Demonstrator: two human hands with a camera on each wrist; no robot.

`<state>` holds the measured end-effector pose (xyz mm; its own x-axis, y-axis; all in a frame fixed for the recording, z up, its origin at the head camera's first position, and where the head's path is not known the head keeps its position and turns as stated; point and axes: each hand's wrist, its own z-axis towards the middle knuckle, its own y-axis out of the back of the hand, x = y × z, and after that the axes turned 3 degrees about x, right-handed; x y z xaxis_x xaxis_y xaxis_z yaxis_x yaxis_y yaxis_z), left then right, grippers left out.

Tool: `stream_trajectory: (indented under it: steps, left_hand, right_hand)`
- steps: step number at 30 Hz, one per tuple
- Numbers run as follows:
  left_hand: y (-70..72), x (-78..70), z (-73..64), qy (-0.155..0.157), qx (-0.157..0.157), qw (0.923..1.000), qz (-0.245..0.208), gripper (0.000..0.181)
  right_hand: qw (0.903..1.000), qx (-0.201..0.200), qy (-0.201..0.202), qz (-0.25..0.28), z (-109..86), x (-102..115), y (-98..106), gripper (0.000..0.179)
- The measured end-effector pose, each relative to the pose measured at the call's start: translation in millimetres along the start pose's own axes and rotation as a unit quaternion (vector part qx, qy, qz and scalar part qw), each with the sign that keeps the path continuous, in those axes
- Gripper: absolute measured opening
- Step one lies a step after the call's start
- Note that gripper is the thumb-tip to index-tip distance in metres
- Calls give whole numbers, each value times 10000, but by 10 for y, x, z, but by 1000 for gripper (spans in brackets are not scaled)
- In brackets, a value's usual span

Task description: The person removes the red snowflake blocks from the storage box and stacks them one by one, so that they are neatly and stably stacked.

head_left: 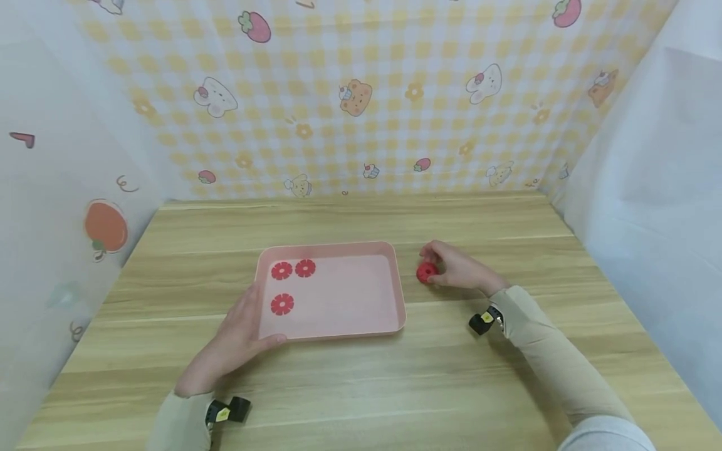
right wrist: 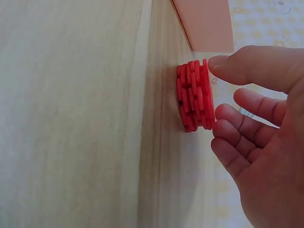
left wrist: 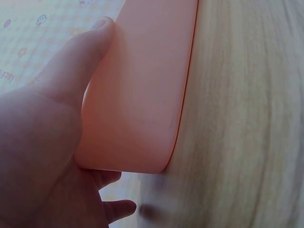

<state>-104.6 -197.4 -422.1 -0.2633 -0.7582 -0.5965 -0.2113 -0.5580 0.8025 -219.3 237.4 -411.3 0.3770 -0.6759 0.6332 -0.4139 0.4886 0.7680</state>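
Observation:
A shallow pink tray (head_left: 344, 326) lies on the wooden table, with three flat red notched discs inside, among them one disc (head_left: 282, 304) towards its near left. My left hand (head_left: 234, 338) rests at the tray's near left corner, fingers along the left side and thumb against the front wall (left wrist: 142, 95). To the right of the tray stands a small stack of red notched discs (right wrist: 192, 97). My right hand (head_left: 459, 266) is at this stack, thumb and fingertips at opposite edges of the topmost disc (right wrist: 207, 90), pinching it. In the head view the hand partly covers the stack.
The wooden table (head_left: 361, 394) runs back to a yellow checked cloth (head_left: 389, 125) with cartoon prints. White sheets hang at the left and right sides. Each wrist wears a small black camera, such as the right one (head_left: 482, 322).

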Motion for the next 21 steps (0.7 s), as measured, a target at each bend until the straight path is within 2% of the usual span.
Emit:
stream_trajectory:
  steps: [9, 21]
  left_hand:
    - [19, 17, -21, 56, 18, 10000, -41, 118]
    - [-1, 25, -12, 53, 0, 10000, -29, 117]
  right_hand:
    - [9999, -78, 124, 28, 82, 176, 44, 46]
    - [9979, -162, 474, 420, 406, 582, 20, 41]
